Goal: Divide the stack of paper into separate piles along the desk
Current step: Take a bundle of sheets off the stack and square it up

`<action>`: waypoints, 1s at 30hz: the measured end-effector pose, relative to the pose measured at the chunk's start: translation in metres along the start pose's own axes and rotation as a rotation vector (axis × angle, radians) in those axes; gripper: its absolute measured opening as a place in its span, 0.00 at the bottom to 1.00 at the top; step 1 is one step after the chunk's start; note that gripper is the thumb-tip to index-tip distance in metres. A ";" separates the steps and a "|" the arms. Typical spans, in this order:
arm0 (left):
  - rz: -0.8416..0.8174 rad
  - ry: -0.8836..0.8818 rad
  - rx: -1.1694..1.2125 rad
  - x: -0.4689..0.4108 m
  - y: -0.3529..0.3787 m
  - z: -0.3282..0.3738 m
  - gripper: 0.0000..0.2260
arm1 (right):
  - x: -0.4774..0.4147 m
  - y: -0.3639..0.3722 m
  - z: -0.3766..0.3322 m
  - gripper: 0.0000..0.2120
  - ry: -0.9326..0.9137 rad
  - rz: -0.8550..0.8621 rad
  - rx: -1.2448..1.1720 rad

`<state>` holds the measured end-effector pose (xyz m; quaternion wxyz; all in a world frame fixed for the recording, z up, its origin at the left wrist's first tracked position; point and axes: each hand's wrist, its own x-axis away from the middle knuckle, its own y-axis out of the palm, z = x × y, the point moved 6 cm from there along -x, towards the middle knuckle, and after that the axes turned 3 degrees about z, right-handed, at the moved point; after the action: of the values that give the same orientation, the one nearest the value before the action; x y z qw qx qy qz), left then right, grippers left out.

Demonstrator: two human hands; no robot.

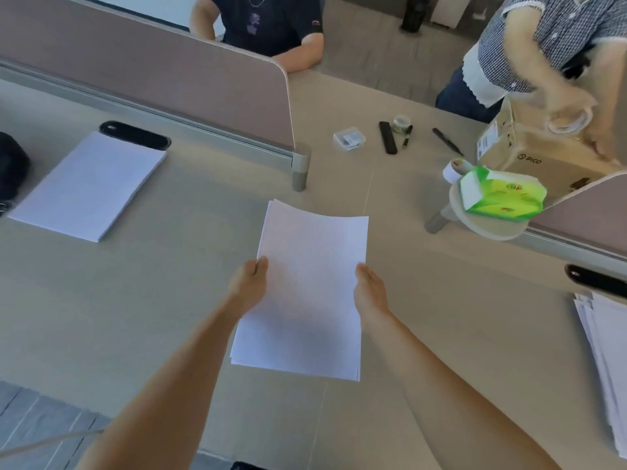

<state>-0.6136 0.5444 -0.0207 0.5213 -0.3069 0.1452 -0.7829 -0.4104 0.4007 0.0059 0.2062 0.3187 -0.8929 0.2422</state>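
Observation:
A thin batch of white paper point(308, 290) hangs above the middle of the beige desk point(163, 310), its far end curling slightly upward. My left hand point(249, 283) grips its left edge and my right hand point(369, 290) grips its right edge, thumbs on top. A neat thick pile of white paper point(90, 184) lies on the desk at the far left. Another pile with fanned edges point(607, 364) lies at the right edge of the view, partly cut off.
A pink divider panel point(169, 72) runs along the back left; another point(583, 205) stands at right. A green tissue pack point(502, 195), a cardboard box point(549, 154), pens and small items sit at the back. Two persons stand behind the desk. A black bag point(12, 167) sits far left.

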 end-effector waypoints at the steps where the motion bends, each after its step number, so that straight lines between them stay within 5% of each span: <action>1: -0.012 -0.003 -0.013 -0.011 -0.002 -0.002 0.20 | -0.006 0.007 -0.001 0.20 -0.001 0.021 -0.009; 18: -0.184 -0.062 -0.184 -0.132 0.024 0.001 0.15 | -0.089 0.074 0.014 0.20 0.279 -0.018 0.009; 22: -0.204 -0.136 -0.237 -0.144 0.032 -0.001 0.21 | -0.106 0.083 0.016 0.22 0.314 -0.085 0.050; 24: -0.166 -0.154 -0.330 -0.146 0.033 0.003 0.23 | -0.116 0.080 0.019 0.25 0.287 -0.119 0.140; 27: -0.107 -0.173 -0.400 -0.147 0.028 0.002 0.27 | -0.124 0.070 0.007 0.16 0.166 -0.138 0.292; 30: -0.123 -0.162 -0.467 -0.143 0.022 -0.008 0.32 | -0.127 0.060 0.003 0.22 0.104 -0.165 0.313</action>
<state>-0.5643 0.6645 -0.0855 0.3977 -0.4889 0.2608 -0.7313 -0.3612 0.4992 -0.0809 0.2192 0.4059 -0.8033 0.3766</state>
